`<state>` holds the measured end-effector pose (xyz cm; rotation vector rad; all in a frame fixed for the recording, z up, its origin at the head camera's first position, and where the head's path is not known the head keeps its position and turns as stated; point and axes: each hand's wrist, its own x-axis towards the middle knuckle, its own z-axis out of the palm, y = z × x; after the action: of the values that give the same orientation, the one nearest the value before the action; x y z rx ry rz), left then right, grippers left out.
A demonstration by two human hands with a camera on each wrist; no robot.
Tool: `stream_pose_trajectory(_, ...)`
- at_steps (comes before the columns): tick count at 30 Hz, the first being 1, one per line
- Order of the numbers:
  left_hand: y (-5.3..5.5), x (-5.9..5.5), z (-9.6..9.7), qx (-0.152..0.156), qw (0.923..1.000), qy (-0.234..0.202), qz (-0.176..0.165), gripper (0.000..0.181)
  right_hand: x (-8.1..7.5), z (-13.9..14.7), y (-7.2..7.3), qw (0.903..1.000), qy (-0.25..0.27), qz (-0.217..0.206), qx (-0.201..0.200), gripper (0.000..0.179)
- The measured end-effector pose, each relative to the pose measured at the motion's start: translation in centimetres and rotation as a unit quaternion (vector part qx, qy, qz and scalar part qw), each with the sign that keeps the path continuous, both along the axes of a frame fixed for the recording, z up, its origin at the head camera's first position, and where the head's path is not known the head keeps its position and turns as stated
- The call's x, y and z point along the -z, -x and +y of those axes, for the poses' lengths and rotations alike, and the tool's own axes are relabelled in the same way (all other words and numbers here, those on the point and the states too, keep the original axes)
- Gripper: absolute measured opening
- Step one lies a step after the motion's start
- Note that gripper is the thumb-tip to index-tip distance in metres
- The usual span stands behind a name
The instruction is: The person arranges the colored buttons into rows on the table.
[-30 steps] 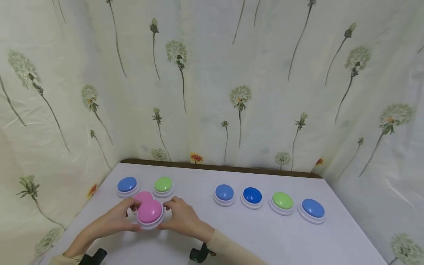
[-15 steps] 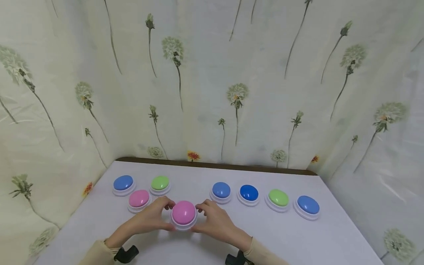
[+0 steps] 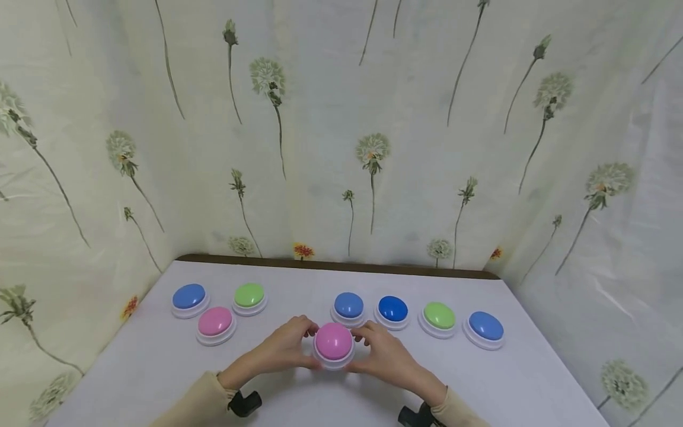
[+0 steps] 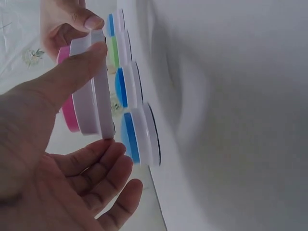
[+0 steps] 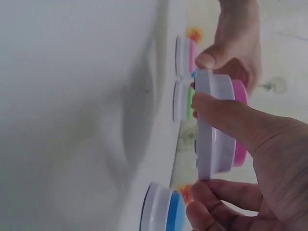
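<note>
A pink push button (image 3: 333,341) with a white round base is held up off the table between both hands. My left hand (image 3: 285,346) pinches the base from the left, thumb at the near side and fingertips at the far side. From the right, my right hand (image 3: 388,359) pinches it in the same way. In the left wrist view the pink button (image 4: 90,89) hangs clear of the white surface, its underside facing the table. The right wrist view also shows the base (image 5: 211,122) between thumb and fingers, apart from the table.
Behind the hands stand a light blue button (image 3: 348,306), a dark blue button (image 3: 392,309), a green button (image 3: 439,316) and another blue button (image 3: 486,327). At left are a blue (image 3: 189,297), a green (image 3: 249,295) and a pink button (image 3: 215,322). A floral curtain (image 3: 320,148) surrounds the white table (image 3: 299,400).
Both hands have carried the pink button rightward, from in front of the left group to in front of the light blue button. The other pink button is now fully visible. The view has shifted slightly.
</note>
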<state>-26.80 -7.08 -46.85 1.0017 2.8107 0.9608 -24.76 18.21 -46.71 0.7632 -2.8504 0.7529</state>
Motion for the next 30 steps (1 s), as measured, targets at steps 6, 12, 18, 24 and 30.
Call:
stream_pose_trajectory(6,0.4,0.8,2.1,-0.009,0.9998,0.017,-0.005,0.068,0.5,1.8,0.6,0.9991,-0.014,-0.04,-0.003,0.066)
stream_pose_trajectory(12,0.9,1.8,3.5,-0.023,0.9981,0.055,-0.014,0.072,1.4,2.7,1.3,0.9984,-0.036,-0.043,-0.012,0.067)
stream_pose_trajectory(18,0.7,3.1,4.2,-0.031,0.9976,0.054,-0.03,0.072,2.4,3.2,1.7,0.9976,-0.048,-0.039,-0.032,0.068)
stream_pose_trajectory(24,0.6,3.3,4.5,-0.027,0.9976,0.047,-0.042,0.072,2.7,3.4,1.8,0.9971,-0.043,-0.052,-0.034,0.068)
stream_pose_trajectory(30,0.5,3.0,4.5,-0.023,0.9966,0.055,-0.058,0.072,2.9,3.6,1.9,0.9966,-0.038,-0.06,-0.042,0.07)
